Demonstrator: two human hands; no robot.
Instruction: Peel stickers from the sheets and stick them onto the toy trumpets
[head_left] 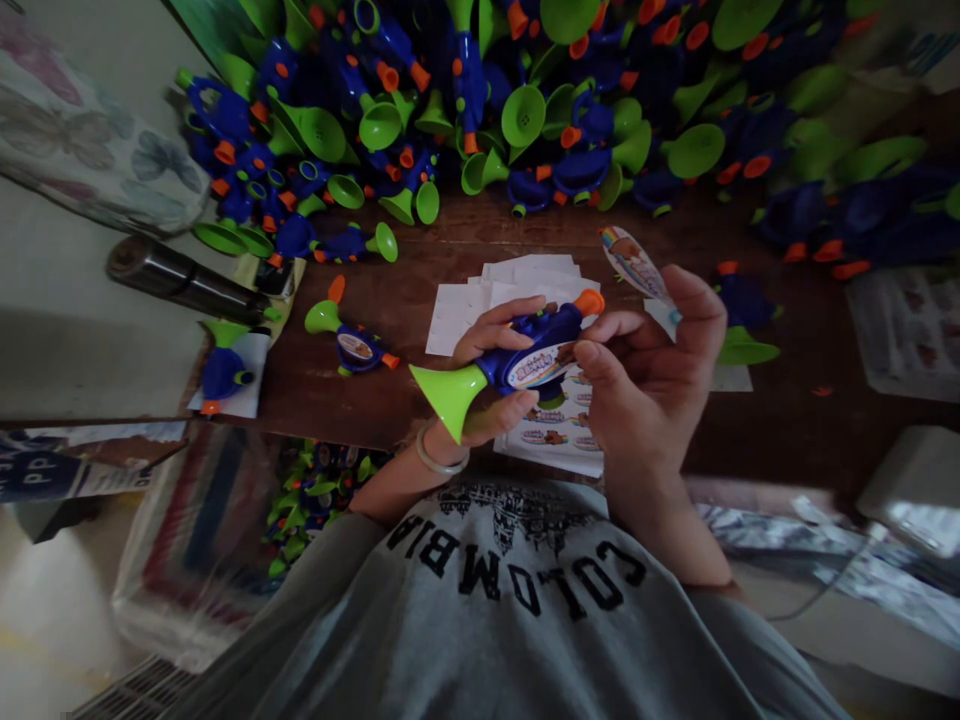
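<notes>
My left hand (499, 415) is wrapped round a blue toy trumpet (489, 368) with a green bell at the left and an orange mouthpiece at the upper right. An oval label with a rainbow and lettering (534, 368) lies on the toy's side. At the label's right end, my right hand (649, 385) pinches with thumb and forefinger. Between other fingers of that hand, a second oval sticker (634, 262) sticks up over the table. Beneath the toy lies a sheet of printed stickers (551, 445), next to white papers (452, 312).
Many blue and green toys (525, 118) are heaped along the back of the brown table (322, 385). One labelled toy (355, 346) lies at the left, near a metal flask (176, 278). More toys fill a container below the front edge. A clear plastic pack (907, 335) is at the right.
</notes>
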